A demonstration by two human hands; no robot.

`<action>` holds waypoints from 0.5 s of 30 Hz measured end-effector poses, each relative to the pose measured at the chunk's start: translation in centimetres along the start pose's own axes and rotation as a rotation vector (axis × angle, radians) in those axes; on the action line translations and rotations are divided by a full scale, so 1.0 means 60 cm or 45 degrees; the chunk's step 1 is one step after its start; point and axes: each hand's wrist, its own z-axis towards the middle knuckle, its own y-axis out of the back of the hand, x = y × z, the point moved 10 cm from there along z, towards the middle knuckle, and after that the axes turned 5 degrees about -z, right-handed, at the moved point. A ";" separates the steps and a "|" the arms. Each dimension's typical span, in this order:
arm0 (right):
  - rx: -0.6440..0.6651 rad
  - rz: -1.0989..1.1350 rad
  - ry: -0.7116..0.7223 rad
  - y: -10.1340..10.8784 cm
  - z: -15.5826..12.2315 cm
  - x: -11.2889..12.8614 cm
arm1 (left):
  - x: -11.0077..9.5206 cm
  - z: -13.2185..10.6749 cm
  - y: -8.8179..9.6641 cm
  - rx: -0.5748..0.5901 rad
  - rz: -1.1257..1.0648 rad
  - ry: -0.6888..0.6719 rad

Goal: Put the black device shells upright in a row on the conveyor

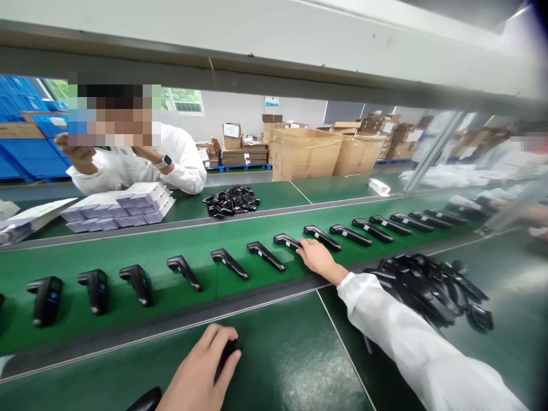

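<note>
My right hand (317, 258) reaches over the green belt (240, 228), its fingers closed round the lower end of a black pistol-shaped handheld device (285, 240) with a small white label. Similar devices lie in a row to both sides of it, such as one black device (230, 263) to the left. Low in the view, my left hand (209, 365) is curled over the near bench. A black piece (226, 357) is gripped between its thumb and fingers; the hand hides most of it. Beside my left wrist another black part (146, 401) shows at the bottom edge.
A heap of black parts (428, 285) lies beside my right sleeve. Across the belt are stacked white boxes (120, 208), a pile of small black items (232, 201) and a person (180, 157) in white. A shelf beam (274, 74) spans overhead; a metal post (434, 153) stands right.
</note>
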 end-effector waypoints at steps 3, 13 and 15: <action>-0.089 0.069 -0.003 0.052 -0.024 0.028 | -0.022 0.021 0.018 -0.052 -0.296 0.108; 0.432 0.986 0.650 0.106 -0.177 0.230 | -0.059 0.024 -0.013 -0.001 -0.353 0.090; 0.295 0.943 0.447 0.088 -0.132 0.172 | -0.025 -0.009 -0.013 0.018 0.053 0.075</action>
